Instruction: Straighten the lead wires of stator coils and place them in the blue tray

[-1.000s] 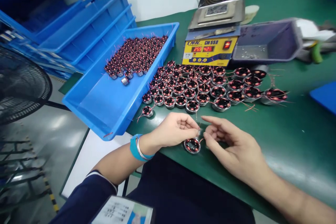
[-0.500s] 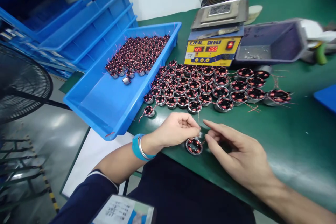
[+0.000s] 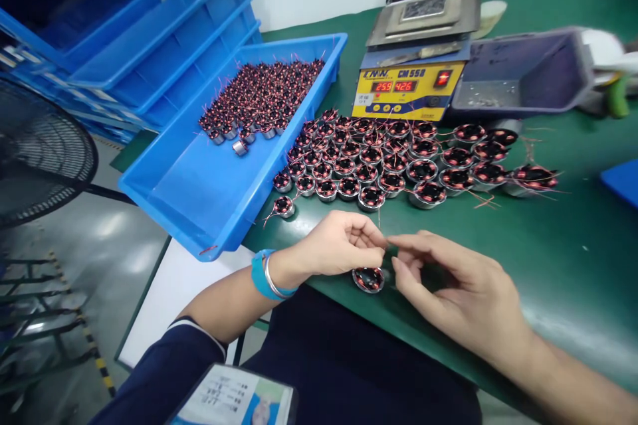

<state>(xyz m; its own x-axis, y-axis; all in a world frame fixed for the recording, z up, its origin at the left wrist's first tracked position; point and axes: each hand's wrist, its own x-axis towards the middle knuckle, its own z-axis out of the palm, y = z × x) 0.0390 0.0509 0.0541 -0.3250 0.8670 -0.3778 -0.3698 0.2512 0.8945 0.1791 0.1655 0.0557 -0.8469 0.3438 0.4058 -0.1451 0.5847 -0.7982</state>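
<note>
Near the front edge of the green table lies a round wire-wound motor stator (image 3: 369, 280), a metal ring with copper coils inside. Just above it is my left hand (image 3: 349, 242), its thumb and forefinger pinched together; whatever sits between them is too small to make out, perhaps a wire end. My right hand (image 3: 448, 279) is to the right of the stator, thumb and forefinger apart, its forefinger tip close to the left fingertips. Behind both hands stand rows of similar stators (image 3: 371, 198), with loose copper leads sticking out.
A blue tray (image 3: 169, 179) on the left holds a heap of smaller coils. At the back stands a yellow-fronted solder pot (image 3: 409, 89) with a lit display, beside a grey bin (image 3: 523, 73). A black fan (image 3: 40, 153) and stacked blue crates (image 3: 164, 33) are at far left.
My right hand's forefinger has come left to my left fingertips. My left hand has shifted slightly right, over the top of the stator. The view has moved a little.
</note>
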